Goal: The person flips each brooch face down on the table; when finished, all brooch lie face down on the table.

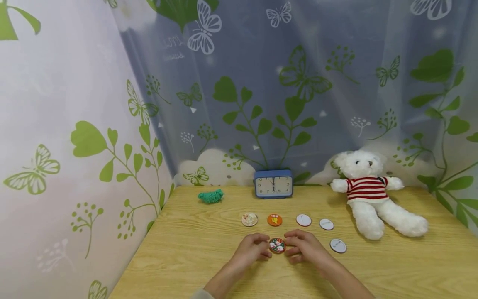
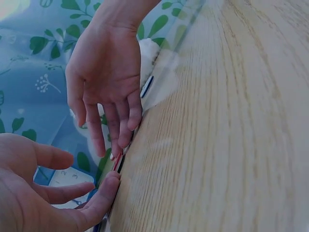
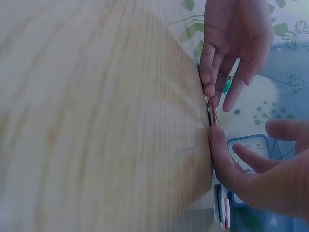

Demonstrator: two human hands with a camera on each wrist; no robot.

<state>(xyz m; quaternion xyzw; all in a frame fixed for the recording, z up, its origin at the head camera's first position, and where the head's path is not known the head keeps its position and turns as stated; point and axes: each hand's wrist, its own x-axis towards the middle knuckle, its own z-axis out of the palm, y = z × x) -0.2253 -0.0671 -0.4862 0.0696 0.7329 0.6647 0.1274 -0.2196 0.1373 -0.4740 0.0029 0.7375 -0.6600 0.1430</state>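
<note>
A round button badge with a red rim and red, white and green picture lies face up on the table. On its left side is my left hand, and on its right my right hand. Both hands have loosely bent, spread fingers, with fingertips at or very near the badge's edges. From the left wrist view, the badge appears edge-on between the two hands' fingertips. The right wrist view has the same thin edge of the badge; firm contact cannot be told.
Behind the hands lie a cream badge, an orange badge and white-backed discs, one nearer the right hand. A blue clock, green yarn bundle and white teddy bear stand farther back, before a curtain.
</note>
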